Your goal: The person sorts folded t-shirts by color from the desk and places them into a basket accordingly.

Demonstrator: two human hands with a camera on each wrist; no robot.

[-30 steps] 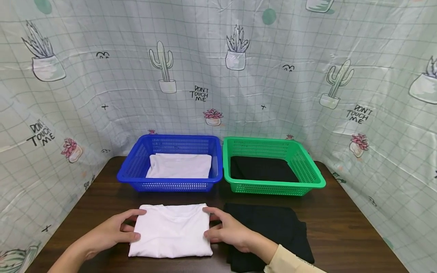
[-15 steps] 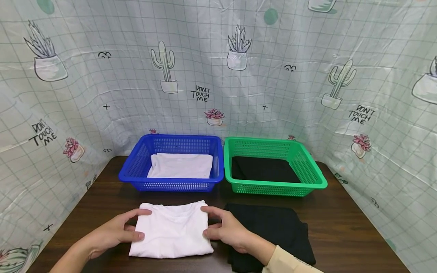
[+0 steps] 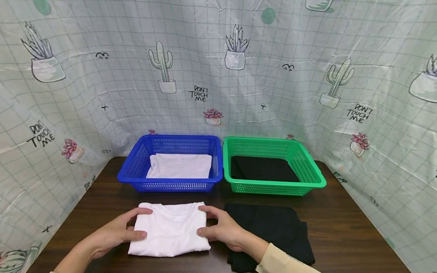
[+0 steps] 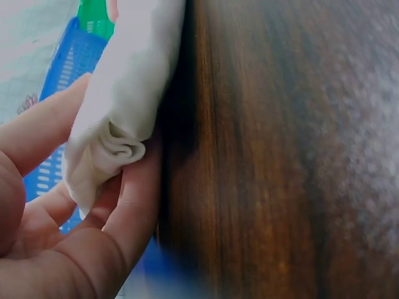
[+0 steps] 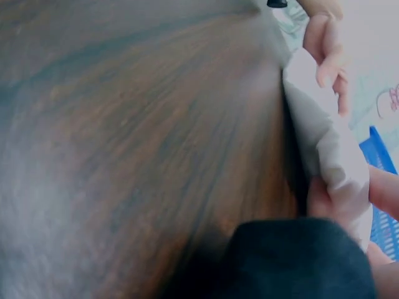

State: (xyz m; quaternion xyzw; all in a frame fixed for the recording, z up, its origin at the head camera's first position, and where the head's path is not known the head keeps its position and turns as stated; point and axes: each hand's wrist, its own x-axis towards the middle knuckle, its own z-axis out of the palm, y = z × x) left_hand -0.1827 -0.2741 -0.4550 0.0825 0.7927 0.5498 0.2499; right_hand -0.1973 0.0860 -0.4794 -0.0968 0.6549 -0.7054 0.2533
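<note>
The printed curtain point(image 3: 218, 76) around the table reads "DON'T TOUCH ME" three times: behind the baskets, on the left side, on the right

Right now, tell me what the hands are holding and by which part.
Both hands hold the folded white cotton T-shirt: the left hand grips its left edge, the right hand its right edge, thumbs on top.

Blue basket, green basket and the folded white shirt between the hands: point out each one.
blue basket point(image 3: 167, 185): head view, on its front wall.
green basket point(image 3: 269, 188): head view, on its front wall.
folded white shirt point(image 3: 170, 229): head view, on the middle of its top face.
</note>
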